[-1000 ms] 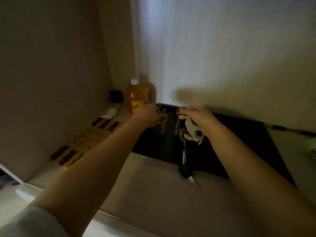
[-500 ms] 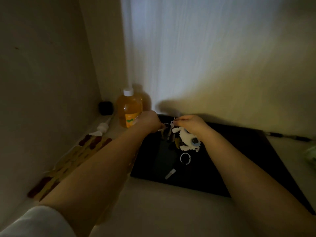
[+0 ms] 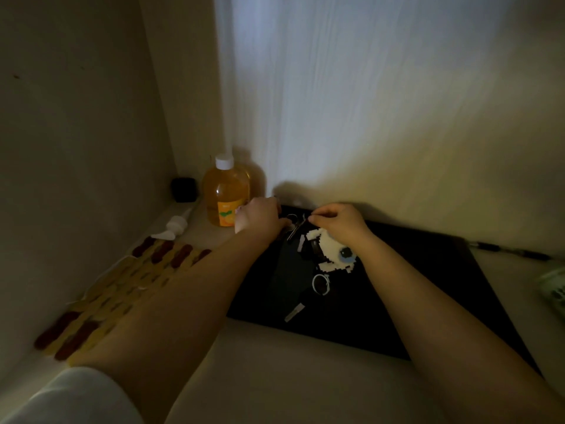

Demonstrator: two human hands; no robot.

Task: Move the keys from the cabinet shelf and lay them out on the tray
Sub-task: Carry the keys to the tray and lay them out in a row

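Here, in dim light, both hands meet over the far edge of a black tray, working at a bunch of keys. The left hand is curled closed on the key ring end of the bunch, and the right hand pinches the same bunch from the other side, thumb and fingertips pressed together; the two hands are nearly touching. Just below the right hand, a black-and-white pixel-style charm lies flat on the tray, and nearer the person, between the two forearms, a white ring and a small pale tag rest on the dark surface, all part of the same bunch as far as the gloom allows. Beyond the left hand stands an upright orange bottle with a white cap, holding amber liquid up to its shoulder. Left of the bottle, a white pump head lies on its side, and a small black cube sits in the corner. Under the left forearm spreads a yellow mat with dark red marks.
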